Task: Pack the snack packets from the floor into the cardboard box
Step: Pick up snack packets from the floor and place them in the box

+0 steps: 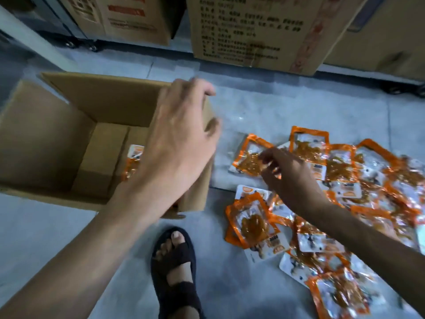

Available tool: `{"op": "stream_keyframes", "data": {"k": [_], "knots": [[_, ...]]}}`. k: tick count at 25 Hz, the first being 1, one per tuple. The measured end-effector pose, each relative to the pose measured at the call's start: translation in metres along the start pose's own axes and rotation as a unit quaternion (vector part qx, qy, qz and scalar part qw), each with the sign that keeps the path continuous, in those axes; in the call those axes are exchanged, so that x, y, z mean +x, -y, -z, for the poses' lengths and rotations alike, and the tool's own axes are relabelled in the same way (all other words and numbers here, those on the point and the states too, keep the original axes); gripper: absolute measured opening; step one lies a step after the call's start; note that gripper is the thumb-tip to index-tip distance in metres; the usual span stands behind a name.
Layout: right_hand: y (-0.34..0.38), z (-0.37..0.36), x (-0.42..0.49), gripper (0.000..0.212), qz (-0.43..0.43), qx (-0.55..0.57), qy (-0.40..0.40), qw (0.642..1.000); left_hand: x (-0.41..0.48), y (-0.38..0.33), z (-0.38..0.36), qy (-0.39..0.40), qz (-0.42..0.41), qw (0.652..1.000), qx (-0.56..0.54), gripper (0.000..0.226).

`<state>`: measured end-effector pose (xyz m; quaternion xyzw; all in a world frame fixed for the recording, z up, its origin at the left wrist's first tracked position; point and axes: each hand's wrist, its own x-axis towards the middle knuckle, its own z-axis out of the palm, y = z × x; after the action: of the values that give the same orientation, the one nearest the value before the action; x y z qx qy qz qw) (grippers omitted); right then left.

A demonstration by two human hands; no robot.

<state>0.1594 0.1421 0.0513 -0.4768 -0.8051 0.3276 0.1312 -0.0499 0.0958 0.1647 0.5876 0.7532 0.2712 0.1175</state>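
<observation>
Snack packets lie in a loose orange-and-white heap on the grey floor to your right. They overlap one another, just beside the open cardboard box. A lone packet lies inside the box near its right wall, partly hidden behind your left hand. That hand hovers over the box's right wall with its fingers relaxed and slightly bent, holding nothing. Your right hand reaches to the far-left edge of the heap. Its bent fingertips are on the near edge of the leftmost packet, but blur keeps you from telling whether they pinch it or only touch it. Your foot in a dark sandal stands on the floor between the box and the heap. Printed cartons stand along the back.
</observation>
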Motion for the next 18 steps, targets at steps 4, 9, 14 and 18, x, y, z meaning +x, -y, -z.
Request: {"op": "stream_keyframes", "data": {"k": [4,9,14,18], "knots": [[-0.078,0.013,-0.078,0.046,-0.197,-0.171,0.067,0.963,-0.040,-0.021,-0.084,0.246,-0.103,0.962,-0.052,0.044],[-0.134,-0.002,-0.116,0.110,-0.352,-0.157,0.070,0.920,-0.100,0.019,-0.197,0.485,-0.235,0.815,0.214,0.099],[-0.146,-0.028,-0.105,0.114,-0.384,-0.150,0.016,0.911,-0.097,0.024,-0.212,0.446,-0.347,0.787,0.249,0.091],[-0.153,-0.033,-0.096,0.113,-0.398,-0.078,-0.031,0.914,-0.099,0.020,-0.213,0.372,-0.392,0.811,0.224,0.067]]}}
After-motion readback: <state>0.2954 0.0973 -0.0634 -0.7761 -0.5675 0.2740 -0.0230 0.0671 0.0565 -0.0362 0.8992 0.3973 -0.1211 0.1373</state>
